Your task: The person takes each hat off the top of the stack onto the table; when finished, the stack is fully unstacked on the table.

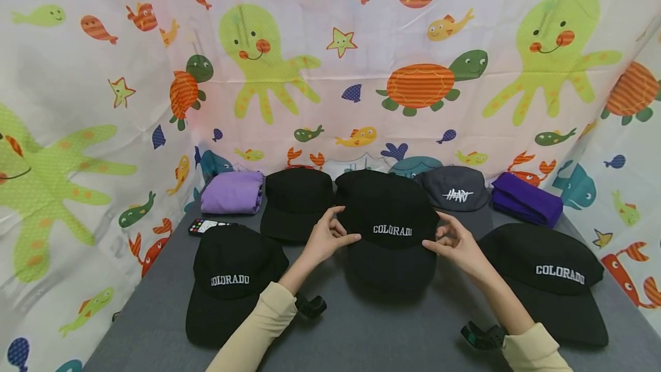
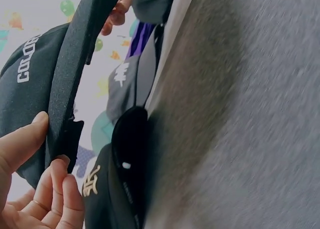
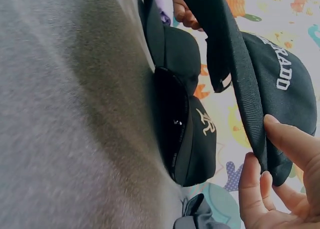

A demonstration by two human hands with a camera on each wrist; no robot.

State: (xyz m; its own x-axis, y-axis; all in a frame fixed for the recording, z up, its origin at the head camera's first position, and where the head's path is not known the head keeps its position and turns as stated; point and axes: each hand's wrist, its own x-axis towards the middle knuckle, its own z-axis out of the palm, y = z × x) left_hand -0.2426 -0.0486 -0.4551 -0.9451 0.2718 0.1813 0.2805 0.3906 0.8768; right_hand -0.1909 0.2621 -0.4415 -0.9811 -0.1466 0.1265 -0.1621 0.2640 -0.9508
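Observation:
A black cap (image 1: 389,228) lettered COLORADO is held above the grey table (image 1: 361,332) at the middle, brim toward me. My left hand (image 1: 338,228) pinches its left side and my right hand (image 1: 436,231) pinches its right side. In the left wrist view the thumb and fingers of the left hand (image 2: 48,143) clamp the cap's edge (image 2: 70,74). The right wrist view shows the right hand (image 3: 260,139) clamping the other edge of the same cap (image 3: 272,79). The cap's underside is hidden in the head view.
Two more COLORADO caps lie at the front left (image 1: 229,280) and front right (image 1: 552,277). Behind are a plain black cap (image 1: 296,202), a grey cap (image 1: 454,191), a lilac folded cloth (image 1: 232,191), a dark purple cloth (image 1: 527,200) and a small card (image 1: 206,225). Printed curtains surround the table.

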